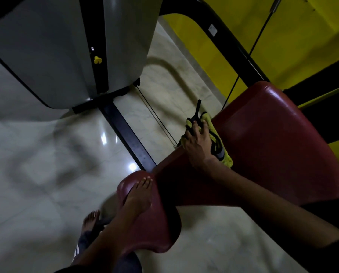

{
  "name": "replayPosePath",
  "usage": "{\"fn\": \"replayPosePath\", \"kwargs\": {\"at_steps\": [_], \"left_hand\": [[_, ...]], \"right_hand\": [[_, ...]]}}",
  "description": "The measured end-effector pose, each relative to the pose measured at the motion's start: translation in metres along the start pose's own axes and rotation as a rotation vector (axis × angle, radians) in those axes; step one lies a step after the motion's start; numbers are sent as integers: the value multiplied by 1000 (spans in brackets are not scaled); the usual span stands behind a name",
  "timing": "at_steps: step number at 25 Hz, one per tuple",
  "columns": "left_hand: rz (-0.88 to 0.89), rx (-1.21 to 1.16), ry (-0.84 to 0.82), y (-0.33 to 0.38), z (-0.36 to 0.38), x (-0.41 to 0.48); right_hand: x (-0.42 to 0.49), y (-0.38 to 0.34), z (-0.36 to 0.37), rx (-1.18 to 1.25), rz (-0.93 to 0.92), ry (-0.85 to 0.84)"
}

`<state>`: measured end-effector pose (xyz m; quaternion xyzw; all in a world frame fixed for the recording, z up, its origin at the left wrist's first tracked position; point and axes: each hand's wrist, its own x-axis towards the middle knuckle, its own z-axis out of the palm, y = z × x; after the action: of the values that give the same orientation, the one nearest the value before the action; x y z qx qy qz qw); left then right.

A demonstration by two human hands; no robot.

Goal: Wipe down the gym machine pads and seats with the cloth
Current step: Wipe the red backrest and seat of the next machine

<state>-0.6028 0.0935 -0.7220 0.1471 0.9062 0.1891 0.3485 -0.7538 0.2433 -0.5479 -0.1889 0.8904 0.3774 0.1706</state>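
Note:
A large dark red pad (267, 146) of the gym machine slopes across the right of the head view. At its left edge lies a yellow and black cloth (218, 143), pressed against the pad under my right hand (197, 143), whose fingers spread over the cloth's upper end. A smaller red seat pad (154, 229) sits lower, at the centre. My left hand (140, 196) rests flat on its top with fingers straight and pointing away from me.
A grey weight-stack shroud (62, 46) with a yellow selector pin (97, 60) stands at the upper left. A black floor beam (128, 134) and cables run over the pale tiled floor (36, 164). A black frame tube (229, 42) crosses a yellow wall. My bare foot (89, 219) stands below.

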Motion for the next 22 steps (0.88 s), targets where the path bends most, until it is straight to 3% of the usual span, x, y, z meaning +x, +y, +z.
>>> {"fn": "replayPosePath", "kwargs": {"at_steps": [6, 13, 18, 22], "left_hand": [[74, -45, 69, -19, 11, 2], [83, -73, 111, -21, 16, 3], [98, -76, 123, -27, 26, 5], [102, -46, 96, -31, 20, 12]], "right_hand": [[28, -83, 47, -110, -108, -203], [13, -88, 73, -52, -339, -129], [42, -129, 81, -42, -387, -265], [28, -126, 105, -57, -464, -137]]}}
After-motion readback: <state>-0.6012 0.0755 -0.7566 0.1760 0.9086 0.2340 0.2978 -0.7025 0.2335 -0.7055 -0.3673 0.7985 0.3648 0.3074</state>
